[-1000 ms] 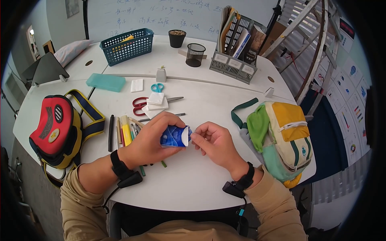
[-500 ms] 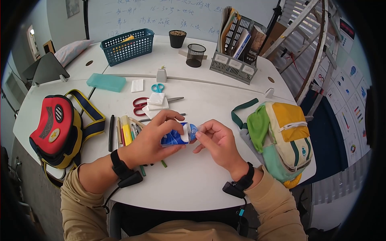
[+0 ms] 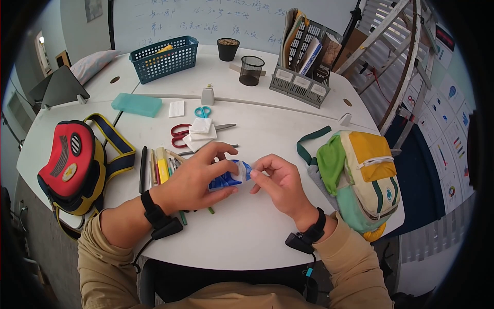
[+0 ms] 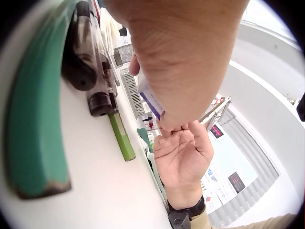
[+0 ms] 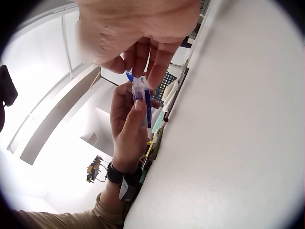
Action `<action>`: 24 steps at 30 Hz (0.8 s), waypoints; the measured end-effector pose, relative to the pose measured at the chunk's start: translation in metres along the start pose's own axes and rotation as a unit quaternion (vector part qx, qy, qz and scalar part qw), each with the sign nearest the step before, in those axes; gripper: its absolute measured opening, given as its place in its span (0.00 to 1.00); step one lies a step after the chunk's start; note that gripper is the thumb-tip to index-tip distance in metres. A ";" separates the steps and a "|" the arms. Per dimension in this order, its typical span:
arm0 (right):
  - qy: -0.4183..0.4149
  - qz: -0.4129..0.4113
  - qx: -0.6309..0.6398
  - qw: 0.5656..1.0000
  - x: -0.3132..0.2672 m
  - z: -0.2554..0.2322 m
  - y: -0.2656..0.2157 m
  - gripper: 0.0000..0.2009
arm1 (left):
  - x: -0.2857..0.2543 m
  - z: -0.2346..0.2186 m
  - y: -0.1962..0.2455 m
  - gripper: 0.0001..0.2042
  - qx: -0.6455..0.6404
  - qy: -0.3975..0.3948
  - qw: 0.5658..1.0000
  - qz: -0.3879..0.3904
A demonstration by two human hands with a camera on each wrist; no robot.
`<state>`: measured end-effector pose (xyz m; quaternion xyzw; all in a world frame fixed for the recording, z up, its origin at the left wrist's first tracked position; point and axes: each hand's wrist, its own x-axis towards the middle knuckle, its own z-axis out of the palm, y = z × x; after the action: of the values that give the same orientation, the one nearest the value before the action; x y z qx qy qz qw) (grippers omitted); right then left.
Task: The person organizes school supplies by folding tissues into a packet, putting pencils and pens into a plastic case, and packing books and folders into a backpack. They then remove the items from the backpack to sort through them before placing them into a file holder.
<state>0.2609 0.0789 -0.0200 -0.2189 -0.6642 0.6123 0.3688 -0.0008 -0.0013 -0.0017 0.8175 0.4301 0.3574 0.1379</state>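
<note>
In the head view a small blue and white packet is held above the table by the left hand, whose thumb and fingers grip its sides. The right hand pinches the packet's right end between thumb and fingertips. From the right wrist view, the packet looks translucent white with blue edges, between the left hand and the right hand. Most of the packet is hidden behind the left hand in the left wrist view, where the right hand appears beyond it.
Pens and pencils lie beside the left forearm. Red scissors, small blue scissors and white squares lie beyond the hands. A red bag stands left, a colourful backpack right. Farther back are a basket and mesh cup.
The packet's right end has been drawn out and crumpled between the hands. The left index finger has moved down over the packet, and the right hand has shifted slightly right.
</note>
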 end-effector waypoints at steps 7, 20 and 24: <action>0.001 -0.003 -0.018 1.000 0.000 0.000 0.002 0.06 | 0.002 -0.001 0.000 0.14 0.044 -0.014 0.998 0.051; 0.010 0.033 0.011 0.999 0.002 -0.001 0.002 0.06 | 0.000 0.002 -0.004 0.11 0.030 -0.018 0.999 0.036; 0.006 0.046 -0.001 0.999 0.002 -0.003 0.004 0.07 | 0.000 0.003 -0.006 0.10 0.023 -0.015 0.999 0.030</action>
<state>0.2610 0.0831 -0.0230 -0.2530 -0.6516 0.6268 0.3443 -0.0024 0.0023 -0.0073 0.8383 0.4110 0.3395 0.1146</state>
